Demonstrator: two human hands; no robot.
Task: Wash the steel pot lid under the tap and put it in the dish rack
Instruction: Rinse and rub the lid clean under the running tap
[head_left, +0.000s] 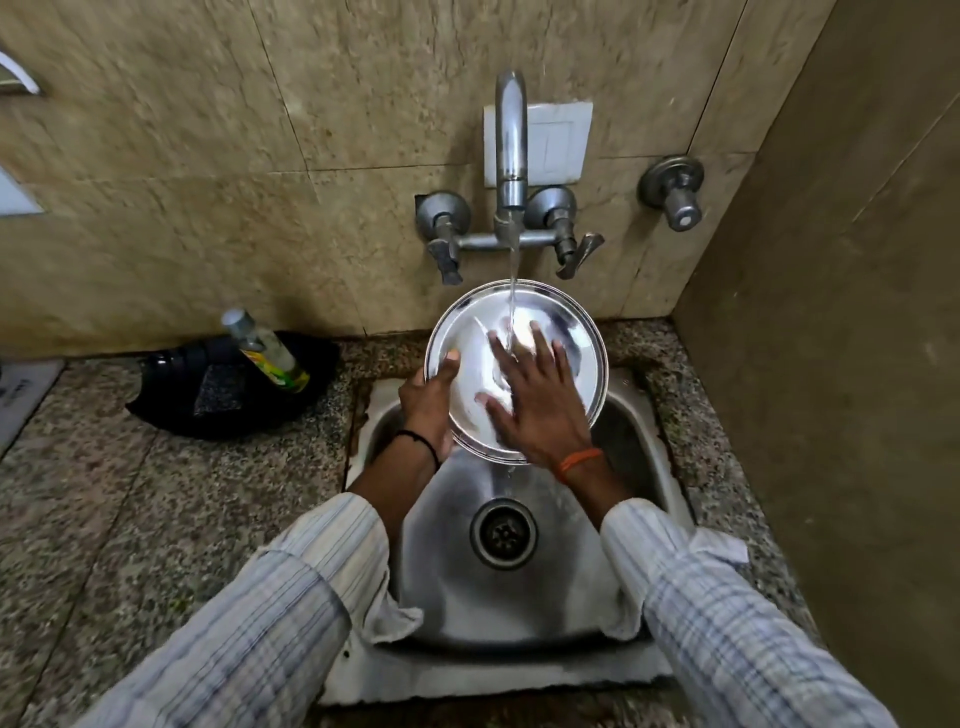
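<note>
The round steel pot lid (571, 332) is held tilted over the steel sink (452, 582), with its inner face toward me. My left hand (428, 402) grips its left rim, thumb on the edge. My right hand (535, 400) lies flat on the lid's face with fingers spread. Water runs from the tap (510, 140) onto the lid near my right fingertips and drips off the lower rim. No dish rack is in view.
A black tray (171, 410) on the granite counter at left holds a scrub pad (221, 389) and a dish soap bottle (265, 351). Tap handles (444, 249) flank the spout; another valve (675, 192) is on the wall at right. A side wall stands close on the right.
</note>
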